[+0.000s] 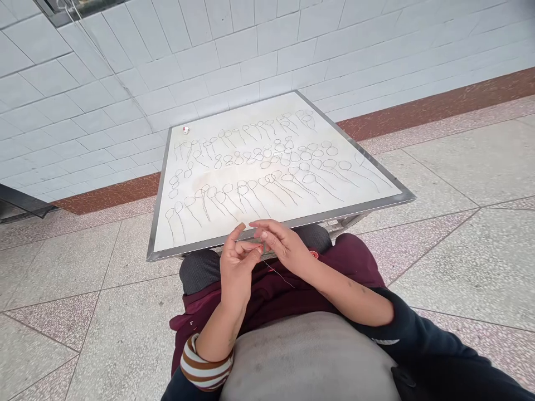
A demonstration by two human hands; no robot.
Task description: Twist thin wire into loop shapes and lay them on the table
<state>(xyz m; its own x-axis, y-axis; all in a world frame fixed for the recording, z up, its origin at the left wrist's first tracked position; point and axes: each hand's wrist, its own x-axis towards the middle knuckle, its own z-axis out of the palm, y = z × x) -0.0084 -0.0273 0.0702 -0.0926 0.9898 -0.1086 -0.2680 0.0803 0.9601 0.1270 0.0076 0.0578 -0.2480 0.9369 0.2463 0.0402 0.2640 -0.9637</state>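
Note:
A thin wire (pixel 278 272) hangs from between my fingertips, its tail slanting down to the right over my lap. Thumb and forefinger of my left hand (pixel 239 262) pinch it. My right hand (pixel 281 243) meets the left from the other side, its thumb and fingers bent round the wire's upper part, which is mostly hidden by the fingers. Both hands are just in front of the table's near edge. On the white tabletop (pixel 200 234) lie several rows of thin wire loops (pixel 309 178), many with long tails and some shaped like a figure eight.
The table's grey metal rim (pixel 267 225) runs close beyond my hands. A small red and white object (pixel 186 130) sits at the far left corner. Behind stands a white tiled wall (pixel 234 55). Speckled stone floor (pixel 451 256) spreads on both sides.

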